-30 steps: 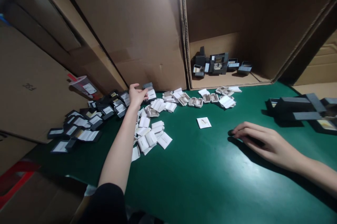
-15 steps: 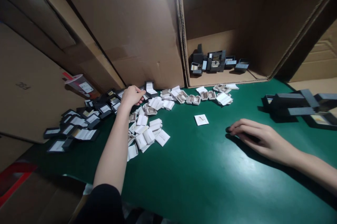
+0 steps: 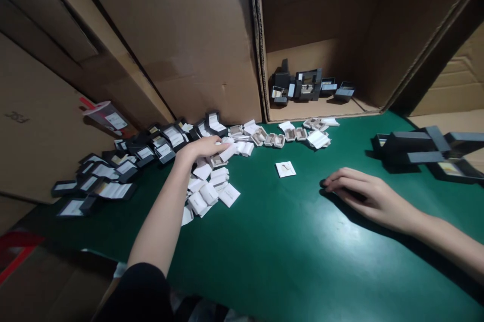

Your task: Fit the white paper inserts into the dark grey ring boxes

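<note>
Here, green tabletop (image 3: 260,246), cardboard (image 3: 177,40) behind, left grip (image 3: 201,147) over white packets (image 3: 207,193), right grip (image 3: 368,193) apart, holds unclear

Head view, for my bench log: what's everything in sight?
Table: one, green, foreground
Packaging pieces: many, whitish, mid-table, back
Card: one, white, centre
Boxes: many, black, left, right, inside open carton
Open carton: one, brown, back
Other cartons: several, brown, left, back
Cup with red straw: one, greyish, back left
Unclear object: one, red, lower left
Dark object: one, black, right of card
Sleeve: one, black, bottom
Left hand: one, bare, at packaging pieces
Right hand: one, bare, at dark object
</note>
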The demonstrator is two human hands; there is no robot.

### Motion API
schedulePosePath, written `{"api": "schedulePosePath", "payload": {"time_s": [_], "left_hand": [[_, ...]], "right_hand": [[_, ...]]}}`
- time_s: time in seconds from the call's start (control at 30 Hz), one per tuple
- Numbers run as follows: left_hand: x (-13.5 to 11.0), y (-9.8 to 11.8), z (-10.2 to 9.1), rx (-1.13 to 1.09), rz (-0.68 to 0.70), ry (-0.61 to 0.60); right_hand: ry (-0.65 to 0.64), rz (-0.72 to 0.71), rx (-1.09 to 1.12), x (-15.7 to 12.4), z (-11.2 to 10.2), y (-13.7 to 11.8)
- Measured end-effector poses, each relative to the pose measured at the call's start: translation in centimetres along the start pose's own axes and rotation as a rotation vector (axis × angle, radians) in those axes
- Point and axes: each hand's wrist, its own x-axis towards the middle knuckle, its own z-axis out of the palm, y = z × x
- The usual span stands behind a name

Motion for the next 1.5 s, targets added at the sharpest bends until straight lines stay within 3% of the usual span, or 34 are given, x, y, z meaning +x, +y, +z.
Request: {"api": "schedulePosePath", "payload": {"time_s": [0.2, 0.37, 0.5, 0.6, 0.77, 0.87, 0.93, 1.2, 1.37, 1.5], "left_hand": [[-1.5, 2.5, 0.2, -0.071, 0.137, -0.235], [-1.1, 2.6, 2.8, 0.045, 0.328, -0.123], [-1.4, 2.8, 4.8, 0.197, 0.466, -0.301], [-1.9, 3.3, 5.3, 0.236, 0.540, -0.416], [-3.0, 4.2, 4.8, 0.229, 0.575, -0.462], [-4.2, 5.2, 4.6, 0.319, 0.618, -0.413], [-5.5, 6.0, 4.6, 0.398, 0.680, -0.390], [-9.8, 7.9, 7.2, 0.577, 1.089, -0.408], [-9.9, 7.8, 8.7, 0.664, 1.134, -0.335], [-9.8, 7.7, 9.3, 0.704, 1.153, -0.275]], "right_hand": [[0.008, 0.015, 0.009, 0.1, -0.1, -0.2], [0.008, 0.008, 0.010, 0.2, -0.1, -0.3], [-0.001, 0.001, 0.007, 0.2, -0.1, -0.4], [0.036, -0.026, -0.026, 0.3, -0.1, -0.6], [0.331, -0.002, -0.278, 0.2, -1.3, -0.2], [0.540, 0.117, -0.479, -0.2, -2.4, 0.6], [0.593, 0.197, -0.603, -0.4, -3.0, 1.3], [0.489, 0.311, -0.728, -0.9, -3.8, 3.0], [0.408, 0.312, -0.783, -1.3, -4.0, 3.3], [0.342, 0.230, -0.794, -1.2, -4.0, 3.1]]}}
